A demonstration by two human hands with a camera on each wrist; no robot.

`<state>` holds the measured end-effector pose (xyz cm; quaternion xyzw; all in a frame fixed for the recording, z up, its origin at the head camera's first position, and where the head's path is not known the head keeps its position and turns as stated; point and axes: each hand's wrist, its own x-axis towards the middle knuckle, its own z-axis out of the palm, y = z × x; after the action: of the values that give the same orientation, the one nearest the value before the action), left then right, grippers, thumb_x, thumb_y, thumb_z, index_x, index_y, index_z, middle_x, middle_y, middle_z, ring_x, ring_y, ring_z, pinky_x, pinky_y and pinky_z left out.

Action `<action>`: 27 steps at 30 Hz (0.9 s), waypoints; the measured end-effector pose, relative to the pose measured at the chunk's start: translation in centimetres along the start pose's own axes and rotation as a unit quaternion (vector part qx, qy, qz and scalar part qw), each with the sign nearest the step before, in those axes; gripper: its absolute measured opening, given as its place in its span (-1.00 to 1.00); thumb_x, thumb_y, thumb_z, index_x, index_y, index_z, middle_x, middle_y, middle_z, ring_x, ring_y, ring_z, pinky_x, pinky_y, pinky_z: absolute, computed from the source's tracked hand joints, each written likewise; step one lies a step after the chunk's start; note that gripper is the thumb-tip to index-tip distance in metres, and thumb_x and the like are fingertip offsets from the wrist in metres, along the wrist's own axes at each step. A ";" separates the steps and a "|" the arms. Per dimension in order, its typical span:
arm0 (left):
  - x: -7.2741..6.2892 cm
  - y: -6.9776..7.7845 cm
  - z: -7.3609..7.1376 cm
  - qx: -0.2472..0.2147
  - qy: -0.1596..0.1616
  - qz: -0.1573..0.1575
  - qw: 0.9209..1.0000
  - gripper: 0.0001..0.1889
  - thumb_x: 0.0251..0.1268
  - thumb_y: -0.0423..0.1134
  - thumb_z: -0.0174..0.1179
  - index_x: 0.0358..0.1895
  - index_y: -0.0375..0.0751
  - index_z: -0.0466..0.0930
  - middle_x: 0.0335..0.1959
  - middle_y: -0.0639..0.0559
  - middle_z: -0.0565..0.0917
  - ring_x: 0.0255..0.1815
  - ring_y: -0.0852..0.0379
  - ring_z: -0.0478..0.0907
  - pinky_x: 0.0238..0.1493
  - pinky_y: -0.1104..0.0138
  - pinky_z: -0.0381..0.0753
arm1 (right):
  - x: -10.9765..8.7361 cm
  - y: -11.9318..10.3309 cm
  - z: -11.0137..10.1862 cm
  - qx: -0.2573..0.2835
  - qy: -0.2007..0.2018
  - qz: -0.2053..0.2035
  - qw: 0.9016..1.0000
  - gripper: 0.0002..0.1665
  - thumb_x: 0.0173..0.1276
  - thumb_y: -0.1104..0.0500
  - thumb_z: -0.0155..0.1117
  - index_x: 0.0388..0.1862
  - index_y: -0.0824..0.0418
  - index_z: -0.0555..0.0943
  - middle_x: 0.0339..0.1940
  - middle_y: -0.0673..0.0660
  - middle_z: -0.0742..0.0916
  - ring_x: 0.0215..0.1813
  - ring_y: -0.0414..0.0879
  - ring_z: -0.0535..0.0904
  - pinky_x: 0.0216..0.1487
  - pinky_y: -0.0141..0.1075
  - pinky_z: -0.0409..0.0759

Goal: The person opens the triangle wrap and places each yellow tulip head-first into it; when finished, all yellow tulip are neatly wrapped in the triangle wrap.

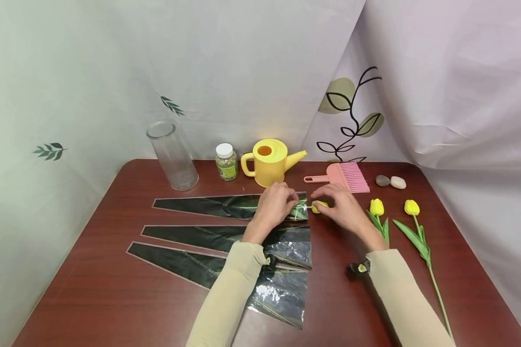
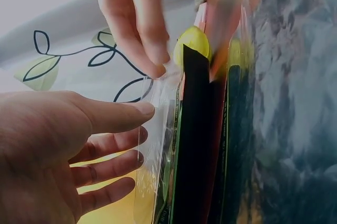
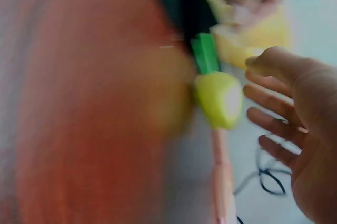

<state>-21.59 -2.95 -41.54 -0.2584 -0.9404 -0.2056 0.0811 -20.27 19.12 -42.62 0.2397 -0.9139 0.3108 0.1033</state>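
Observation:
A yellow tulip (image 1: 319,208) lies with its green leaves and stem inside the farthest tapered sleeve (image 1: 199,206), its head out past the wide end. My left hand (image 1: 274,205) is at that end; in the left wrist view, its thumb and fingers pinch the clear film (image 2: 152,145). Beside the flower head is my right hand (image 1: 340,205), its fingers loosely bent. The right wrist view, partly blurred, shows a gap between those fingers (image 3: 271,116) and the tulip head (image 3: 218,99).
Two more sleeves, a middle one (image 1: 191,236) and a near one (image 1: 173,265), lie closer. Behind stand a glass vase (image 1: 173,159), a jar (image 1: 226,164) and a yellow watering can (image 1: 270,166). To the right are a pink brush (image 1: 338,177), pebbles (image 1: 397,182) and two tulips (image 1: 412,207).

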 end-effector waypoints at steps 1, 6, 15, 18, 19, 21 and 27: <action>0.0 0.0 0.0 0.000 0.000 0.000 1.000 -0.96 0.23 -0.17 0.38 -0.30 0.01 0.79 -0.39 0.16 0.59 -0.24 0.13 0.50 -0.12 0.28 0.50 | -0.3 0.0 -0.3 0.007 0.007 0.018 1.000 -0.74 0.26 0.17 0.43 -0.06 0.14 0.70 -0.08 0.04 0.70 0.09 0.01 0.52 0.14 0.02 0.40; -0.1 0.0 -0.1 0.000 0.005 0.002 1.000 -0.96 0.24 -0.18 0.37 -0.30 0.01 0.79 -0.39 0.15 0.59 -0.24 0.12 0.50 -0.10 0.27 0.49 | -1.5 0.5 -1.1 0.024 0.009 0.102 0.994 -0.64 0.29 0.12 0.41 0.05 0.14 0.65 0.04 0.12 0.66 0.16 0.06 0.51 0.19 0.08 0.40; -0.2 -0.1 0.0 -0.001 0.013 0.010 1.000 -0.96 0.23 -0.19 0.37 -0.31 0.01 0.79 -0.39 0.16 0.60 -0.26 0.13 0.50 -0.13 0.28 0.50 | -2.6 1.2 -0.9 0.026 -0.021 0.146 0.989 -0.67 0.31 0.16 0.39 0.04 0.16 0.65 -0.08 0.13 0.72 -0.04 0.03 0.63 0.04 0.02 0.53; -0.2 -0.2 -0.1 -0.002 0.012 0.007 1.000 -0.96 0.23 -0.19 0.37 -0.31 0.01 0.79 -0.39 0.16 0.60 -0.25 0.13 0.50 -0.14 0.28 0.50 | -2.7 1.3 -0.9 0.025 -0.019 0.146 0.989 -0.73 0.31 0.17 0.39 -0.01 0.15 0.68 -0.16 0.09 0.74 -0.11 -0.03 0.65 -0.01 -0.01 0.56; -0.2 -0.2 -0.1 -0.003 0.011 0.006 1.000 -0.97 0.23 -0.19 0.37 -0.31 0.01 0.79 -0.39 0.16 0.60 -0.25 0.13 0.50 -0.14 0.28 0.50 | -2.7 1.4 -0.9 0.026 -0.020 0.146 0.989 -0.74 0.31 0.17 0.38 -0.02 0.15 0.68 -0.18 0.08 0.74 -0.13 -0.04 0.66 -0.02 -0.02 0.57; -0.1 -0.2 -0.1 -0.004 0.008 0.003 1.000 -0.96 0.23 -0.18 0.37 -0.31 0.01 0.79 -0.39 0.16 0.60 -0.25 0.13 0.50 -0.13 0.28 0.50 | -2.7 1.5 -0.9 0.030 -0.021 0.146 0.989 -0.76 0.32 0.18 0.38 -0.05 0.15 0.69 -0.20 0.06 0.75 -0.14 -0.05 0.67 -0.04 -0.03 0.58; 0.0 -0.1 -0.1 -0.005 0.005 0.001 1.000 -0.96 0.23 -0.19 0.37 -0.31 0.00 0.79 -0.39 0.16 0.59 -0.25 0.13 0.49 -0.13 0.29 0.48 | -2.6 1.5 -0.9 0.045 -0.019 0.149 0.988 -0.79 0.31 0.18 0.39 -0.07 0.14 0.70 -0.22 0.06 0.76 -0.13 -0.05 0.69 -0.03 -0.02 0.58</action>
<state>-21.65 -3.05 -41.50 -0.2583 -0.9388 -0.2113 0.0849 -18.70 21.70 -43.57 0.1107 -0.9264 0.3589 0.0278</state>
